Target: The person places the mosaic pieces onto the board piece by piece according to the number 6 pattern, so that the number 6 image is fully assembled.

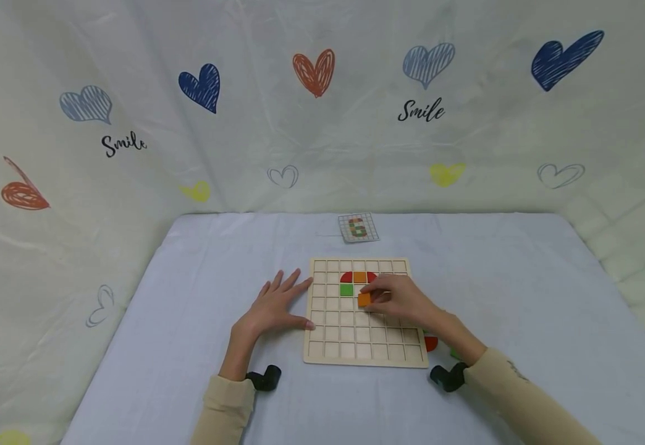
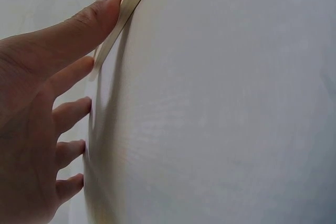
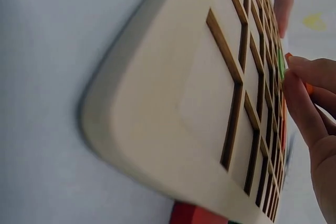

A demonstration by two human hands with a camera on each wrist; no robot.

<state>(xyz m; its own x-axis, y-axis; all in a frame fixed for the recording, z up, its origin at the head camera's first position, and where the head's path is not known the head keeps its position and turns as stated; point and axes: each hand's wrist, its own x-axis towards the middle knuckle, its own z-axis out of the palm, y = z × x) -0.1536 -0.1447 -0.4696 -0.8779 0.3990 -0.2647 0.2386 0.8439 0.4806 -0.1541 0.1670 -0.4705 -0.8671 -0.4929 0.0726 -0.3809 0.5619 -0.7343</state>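
A wooden grid board [image 1: 338,353] lies on the table. Set in its upper cells are a red rounded tile [image 1: 346,277], an orange square tile [image 1: 359,277], another red tile [image 1: 372,277] and a green square tile [image 1: 346,290]. Between thumb and fingers my right hand [image 1: 401,299] pinches a second orange square tile [image 1: 364,300], held over the cells just below them. My left hand [image 1: 271,311] is spread, thumb and index fingertip touching the board's left edge. In the left wrist view that thumb [image 2: 107,11] rests against the board's side.
Behind the board lies a pattern card [image 1: 358,228] showing a coloured 6. Loose tiles, one red [image 1: 430,343] and one green [image 1: 455,354], lie right of the board, partly hidden by the right arm. A white cloth printed with hearts hangs behind the table.
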